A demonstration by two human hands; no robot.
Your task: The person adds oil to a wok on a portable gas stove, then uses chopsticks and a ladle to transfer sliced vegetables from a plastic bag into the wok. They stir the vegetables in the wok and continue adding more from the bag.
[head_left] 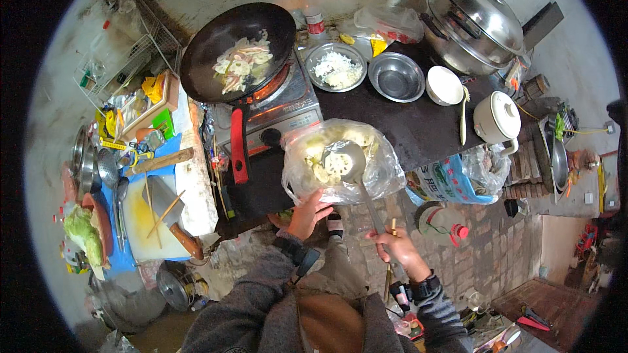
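My right hand [404,253] grips the long handle of a metal ladle [354,157], with thin wooden sticks like chopsticks [394,225] also in its grasp. The ladle's bowl is inside a clear plastic bag [386,180] at the counter's front edge. Pale slices lie in the bag, and a lotus root slice [337,165] with round holes sits at the ladle. At the bag's near edge is my left hand [306,217], fingers spread and touching or very close to the plastic. Beyond, a black wok [196,68] with more slices stands tilted on the stove [301,95].
Behind the bag stand a metal plate of chopped white pieces [337,67], an empty metal bowl [396,77], a white bowl [445,85] and a large steamer pot [471,23]. The wok's red handle [240,150] points toward me. Left lies a cleaver [190,242] on a cutting board [147,216].
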